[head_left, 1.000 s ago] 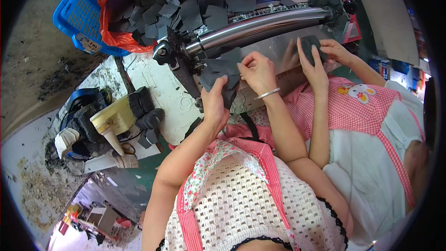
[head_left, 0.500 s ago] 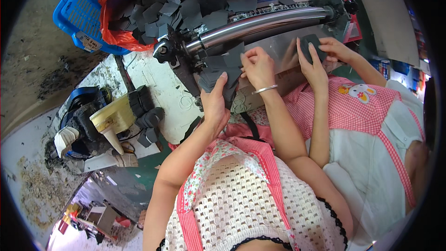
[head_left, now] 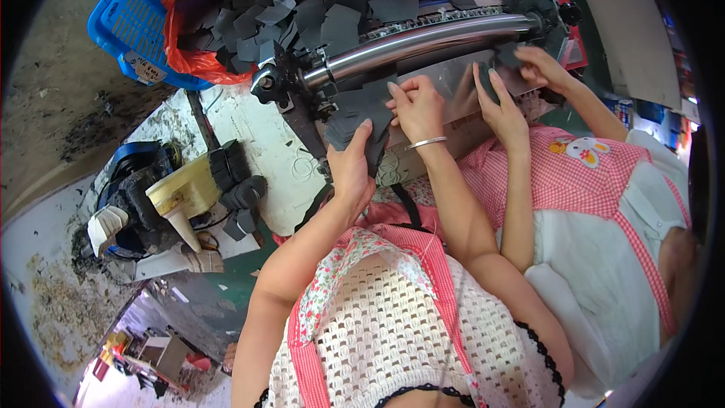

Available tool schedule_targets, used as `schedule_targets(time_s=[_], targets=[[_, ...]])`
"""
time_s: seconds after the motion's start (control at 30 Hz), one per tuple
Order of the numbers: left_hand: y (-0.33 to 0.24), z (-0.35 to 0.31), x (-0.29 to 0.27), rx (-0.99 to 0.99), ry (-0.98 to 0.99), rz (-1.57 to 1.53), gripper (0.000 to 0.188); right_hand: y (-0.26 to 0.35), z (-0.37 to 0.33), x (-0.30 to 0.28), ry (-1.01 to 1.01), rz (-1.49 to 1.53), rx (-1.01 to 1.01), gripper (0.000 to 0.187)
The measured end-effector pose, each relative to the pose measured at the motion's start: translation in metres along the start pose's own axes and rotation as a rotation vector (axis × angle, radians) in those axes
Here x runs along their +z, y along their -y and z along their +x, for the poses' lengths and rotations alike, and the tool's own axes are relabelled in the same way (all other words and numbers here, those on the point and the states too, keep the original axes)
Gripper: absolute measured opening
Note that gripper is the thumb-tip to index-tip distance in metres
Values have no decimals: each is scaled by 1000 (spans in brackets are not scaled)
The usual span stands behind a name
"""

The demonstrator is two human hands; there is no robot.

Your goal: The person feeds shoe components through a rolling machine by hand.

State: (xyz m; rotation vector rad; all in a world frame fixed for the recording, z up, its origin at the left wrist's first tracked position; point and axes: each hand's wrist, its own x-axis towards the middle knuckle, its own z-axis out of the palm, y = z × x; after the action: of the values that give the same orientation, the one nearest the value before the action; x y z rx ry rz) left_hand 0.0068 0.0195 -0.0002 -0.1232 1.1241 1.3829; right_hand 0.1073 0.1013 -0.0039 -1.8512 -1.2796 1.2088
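Observation:
My left hand (head_left: 350,174) is closed around a fanned stack of thin dark grey pieces (head_left: 350,127), its thumb lying across the top. The stack is at the left end of a long shiny metal roller (head_left: 423,43). Just right of it, my right hand (head_left: 420,109), with a silver bangle on the wrist, has its fingers pinched at the edge of a dark grey piece (head_left: 375,96) in front of the roller. The fingertips partly hide that edge. A smooth metal plate (head_left: 455,79) lies below the roller, beyond my right hand.
At my right, a co-worker's hands (head_left: 507,119) hold a dark stack and a dark piece near the roller's right end. Behind the roller stands a blue basket (head_left: 124,26) with a red bag of dark pieces. Left are a cream tape-dispenser-like object (head_left: 181,187) and black stacks (head_left: 242,193).
My right hand has shifted slightly left, while my left hand stays on the stack. The co-worker's far hand has moved a dark piece up toward the roller, away from the held stack.

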Motion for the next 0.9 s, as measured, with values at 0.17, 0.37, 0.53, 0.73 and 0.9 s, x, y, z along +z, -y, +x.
schedule_targets(time_s=[0.17,0.37,0.53,0.73,0.9], targets=[[1,-1,1,17,-20,-16,31,-10,-6,-7,207,13,-52,23],[-1,0,0,-4,-22,-26,31,12,-5,-3,73,-45,50,23],[-1,-1,0,13,-26,20,30,-3,-7,-9,236,43,-4,24],[-1,-1,0,-20,-15,-3,32,-6,-12,-4,96,-81,-202,13],[2,2,-2,-3,-40,48,33,36,33,-7,-207,-308,-593,20]])
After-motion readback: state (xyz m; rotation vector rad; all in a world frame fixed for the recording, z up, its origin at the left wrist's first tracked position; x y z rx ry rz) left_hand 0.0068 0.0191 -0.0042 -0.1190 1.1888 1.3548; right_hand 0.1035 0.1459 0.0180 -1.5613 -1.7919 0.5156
